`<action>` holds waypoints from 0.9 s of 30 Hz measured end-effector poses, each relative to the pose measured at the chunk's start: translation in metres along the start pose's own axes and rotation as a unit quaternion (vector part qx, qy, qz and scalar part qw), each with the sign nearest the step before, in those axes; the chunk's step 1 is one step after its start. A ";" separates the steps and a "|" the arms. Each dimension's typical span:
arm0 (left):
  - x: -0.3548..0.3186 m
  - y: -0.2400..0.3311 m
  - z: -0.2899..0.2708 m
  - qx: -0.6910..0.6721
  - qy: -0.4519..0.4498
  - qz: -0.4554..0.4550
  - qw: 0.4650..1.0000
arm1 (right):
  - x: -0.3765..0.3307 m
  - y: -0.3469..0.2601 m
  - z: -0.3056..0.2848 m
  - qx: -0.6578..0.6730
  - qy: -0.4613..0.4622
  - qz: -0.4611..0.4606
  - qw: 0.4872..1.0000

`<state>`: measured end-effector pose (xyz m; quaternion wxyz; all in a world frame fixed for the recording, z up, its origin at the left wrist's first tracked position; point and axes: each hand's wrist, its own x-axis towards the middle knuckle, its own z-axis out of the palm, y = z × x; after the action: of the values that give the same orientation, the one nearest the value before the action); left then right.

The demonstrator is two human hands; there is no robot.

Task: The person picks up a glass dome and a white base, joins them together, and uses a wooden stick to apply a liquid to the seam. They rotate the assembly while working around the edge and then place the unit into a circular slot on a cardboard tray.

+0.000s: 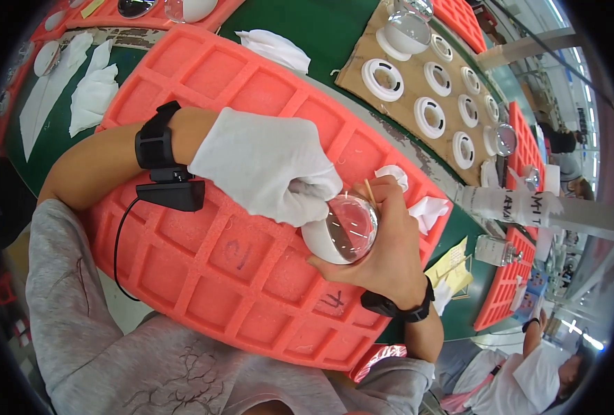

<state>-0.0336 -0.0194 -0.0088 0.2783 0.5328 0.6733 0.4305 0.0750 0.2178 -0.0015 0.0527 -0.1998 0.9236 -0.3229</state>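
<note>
The left hand (262, 166), in a white cloth glove, lies across the red foam tray (203, 256), its grip curled down onto the top of a clear glass ball (345, 228); the gloved fingertips press the near upper side of the ball and seem to pinch a bit of white cloth there. The bare right hand (383, 249) cups the same ball from below and from the right, its grip wrapped around it, and a thin wooden stick (371, 192) stands up between its fingers just above the ball. The ball sits over the right-hand part of the tray, near the tray's far right edge, raised a little above the square pockets. A black wristband (156, 144) with a small black box and a cable sits on the left forearm, and a black watch (398, 306) on the right wrist. Crumpled white wipes (425, 207) lie at the tray's right edge, just beside the right hand. Beyond, toward the far right of the green counter (321, 34), a brown cardboard sheet (362, 41) carries rows of white ring stands (382, 79), and one at its far end bears another glass ball (407, 31). More white cloths (92, 90) lie on the counter's far left.
</note>
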 end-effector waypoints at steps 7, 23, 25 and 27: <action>0.002 0.017 -0.005 0.075 0.023 -0.029 0.996 | 0.000 0.001 0.001 0.006 0.005 0.003 1.000; -0.004 0.032 0.002 0.263 -0.060 -0.012 0.963 | -0.002 -0.010 0.005 -0.060 0.028 -0.054 0.996; -0.003 0.039 0.003 0.300 -0.070 -0.049 0.950 | 0.000 -0.012 0.006 -0.059 0.032 -0.063 0.996; 0.000 0.036 0.009 0.317 -0.060 -0.044 0.945 | -0.001 -0.011 0.006 -0.076 0.039 -0.051 0.995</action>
<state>-0.0093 -0.0149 0.0185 0.1533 0.5878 0.7802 0.1494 0.0807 0.2064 0.0005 -0.0151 -0.2379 0.9353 -0.2613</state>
